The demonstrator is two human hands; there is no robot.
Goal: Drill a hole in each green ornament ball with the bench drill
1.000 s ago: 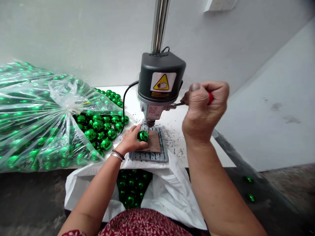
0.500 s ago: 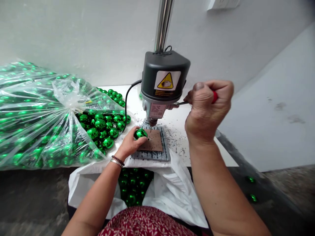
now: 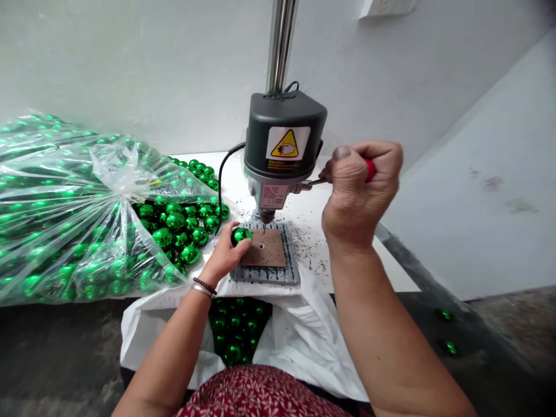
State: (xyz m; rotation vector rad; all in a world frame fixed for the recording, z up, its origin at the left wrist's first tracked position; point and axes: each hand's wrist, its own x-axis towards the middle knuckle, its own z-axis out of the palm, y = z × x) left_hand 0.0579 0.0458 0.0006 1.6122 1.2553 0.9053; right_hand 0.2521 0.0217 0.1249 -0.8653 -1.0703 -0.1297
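Observation:
Between the thumb and fingers of my left hand (image 3: 226,253) is a shiny green ball (image 3: 242,236). It is at the left edge of a brown board (image 3: 271,249), which has a small hole and lies on the grey base (image 3: 291,275) of a bench drill press (image 3: 284,136). The thin drill bit (image 3: 264,228) points down above the board, to the right of the ball and apart from it. My right hand (image 3: 362,194) is closed around the red-knobbed feed lever (image 3: 319,181) at the machine's right side.
A clear plastic bag (image 3: 78,214) full of green balls takes up the left. Loose balls (image 3: 176,223) spill from it onto the white table (image 3: 321,214). Below the table edge, a white sack (image 3: 299,341) holds more balls. Dark shavings surround the base. Two balls (image 3: 450,347) lie on the floor.
My left hand has moved the ball slightly left, away from the drill bit, uncovering more of the board. My right hand keeps its grip on the lever. The whole view has shifted a little.

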